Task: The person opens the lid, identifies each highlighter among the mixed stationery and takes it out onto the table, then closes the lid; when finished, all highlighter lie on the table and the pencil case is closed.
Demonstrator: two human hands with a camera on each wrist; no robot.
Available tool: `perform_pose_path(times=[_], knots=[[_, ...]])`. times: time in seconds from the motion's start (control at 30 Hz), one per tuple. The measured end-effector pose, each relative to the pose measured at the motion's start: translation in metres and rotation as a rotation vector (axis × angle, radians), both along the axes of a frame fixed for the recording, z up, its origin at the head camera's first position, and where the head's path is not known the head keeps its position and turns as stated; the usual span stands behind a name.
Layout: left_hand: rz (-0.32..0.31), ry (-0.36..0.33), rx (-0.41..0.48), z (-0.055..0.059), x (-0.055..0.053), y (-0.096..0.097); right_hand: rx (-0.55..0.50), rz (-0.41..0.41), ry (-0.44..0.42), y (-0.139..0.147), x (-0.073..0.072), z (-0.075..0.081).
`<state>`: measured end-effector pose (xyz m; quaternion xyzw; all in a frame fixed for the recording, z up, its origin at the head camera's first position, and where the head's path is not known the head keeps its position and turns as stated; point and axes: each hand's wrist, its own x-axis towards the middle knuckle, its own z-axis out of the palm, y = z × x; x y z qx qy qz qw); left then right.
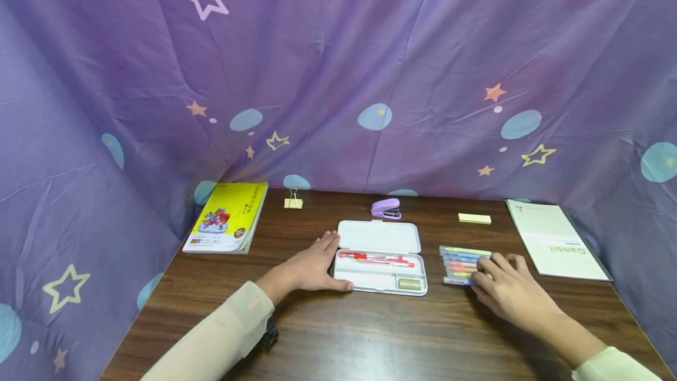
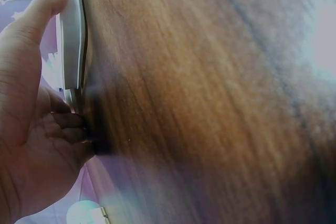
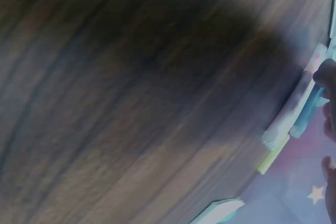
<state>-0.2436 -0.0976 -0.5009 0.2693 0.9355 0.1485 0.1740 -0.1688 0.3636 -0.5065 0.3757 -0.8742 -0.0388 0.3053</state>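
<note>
A white pencil case point(image 1: 378, 254) lies with its lid folded back on the wooden table. Red pens point(image 1: 375, 259) are in its long upper compartment, and a small olive-coloured block point(image 1: 409, 283) fills the lower right one. My left hand point(image 1: 316, 264) rests against the case's left side, thumb on the front rim and fingers spread toward the lid. To the right lies a clear flat pack of coloured pens point(image 1: 457, 264). Over its right end, my right hand point(image 1: 508, 287) has curled fingers and pinches a blue pen point(image 3: 310, 109), seen in the right wrist view.
Behind the case stand a purple stapler point(image 1: 386, 209) and a binder clip point(image 1: 293, 202). A yellow book point(image 1: 227, 216) lies at the left, a pale notebook point(image 1: 557, 240) at the right. A pale yellow block point(image 1: 474, 218) lies behind the pens. Purple curtains point(image 1: 338, 75) enclose the table.
</note>
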Motion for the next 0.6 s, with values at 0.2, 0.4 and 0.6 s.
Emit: perform_pose_path(times=[0.2,0.4,0.6], knots=[[-0.001,-0.004,0.008,0.003,0.002,0.001,0.003,-0.007,0.008,0.009,0.002,-0.006],[-0.004,-0.001,0.008,0.002,0.001,0.0,0.014,-0.009,0.013,0.012,0.002,-0.008],[-0.005,0.003,0.006,-0.001,-0.001,0.0,0.008,-0.015,0.009,0.013,0.0,-0.009]])
